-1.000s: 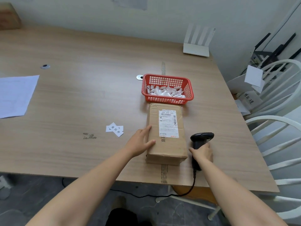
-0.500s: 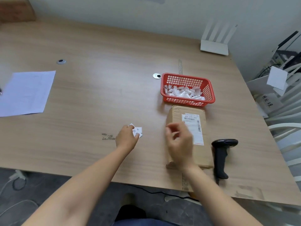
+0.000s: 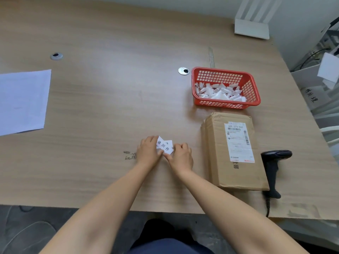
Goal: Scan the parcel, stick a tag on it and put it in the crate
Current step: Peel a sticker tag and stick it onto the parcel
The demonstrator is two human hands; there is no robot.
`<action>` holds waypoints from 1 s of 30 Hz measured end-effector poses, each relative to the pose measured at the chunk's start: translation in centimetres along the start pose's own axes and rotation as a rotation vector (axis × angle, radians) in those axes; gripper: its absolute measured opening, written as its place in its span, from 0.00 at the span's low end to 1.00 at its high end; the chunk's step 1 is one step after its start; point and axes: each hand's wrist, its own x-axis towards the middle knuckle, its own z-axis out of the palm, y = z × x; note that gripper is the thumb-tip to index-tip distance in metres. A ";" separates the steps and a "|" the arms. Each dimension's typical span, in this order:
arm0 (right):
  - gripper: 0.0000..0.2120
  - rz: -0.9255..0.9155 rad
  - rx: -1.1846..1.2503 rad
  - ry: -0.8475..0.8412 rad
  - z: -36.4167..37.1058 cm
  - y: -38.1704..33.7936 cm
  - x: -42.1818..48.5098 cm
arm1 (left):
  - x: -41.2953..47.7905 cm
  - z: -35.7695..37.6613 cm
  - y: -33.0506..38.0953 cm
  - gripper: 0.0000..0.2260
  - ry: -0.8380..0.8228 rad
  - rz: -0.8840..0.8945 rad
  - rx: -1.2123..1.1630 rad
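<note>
**Picking up a tag for the parcel**

At the bottom of the frame my forearms reach in and meet at centre. My left hand (image 3: 149,150) and right hand (image 3: 181,157) both pinch the white tags (image 3: 165,146) between curled fingers, probably to separate one for sticking. The scanner (image 3: 273,167) lies at lower right, freeing both hands. Beside it the parcel (image 3: 233,153) rests flat on the worktop (image 3: 110,98), label up. Further back, just beyond it, sits the red basket (image 3: 225,105) of paper scraps.
</note>
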 end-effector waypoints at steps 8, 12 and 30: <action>0.19 0.152 0.062 0.033 0.9 -1.3 1.0 | 1.8 -0.3 -0.2 0.25 -0.001 0.037 -0.041; 0.17 0.200 0.086 -0.005 0.8 -2.0 1.6 | 2.4 -0.3 -0.2 0.25 -0.048 0.039 -0.079; 0.03 0.186 0.283 0.040 0.1 -1.1 1.8 | 2.2 -2.1 -0.9 0.08 0.007 0.084 -0.257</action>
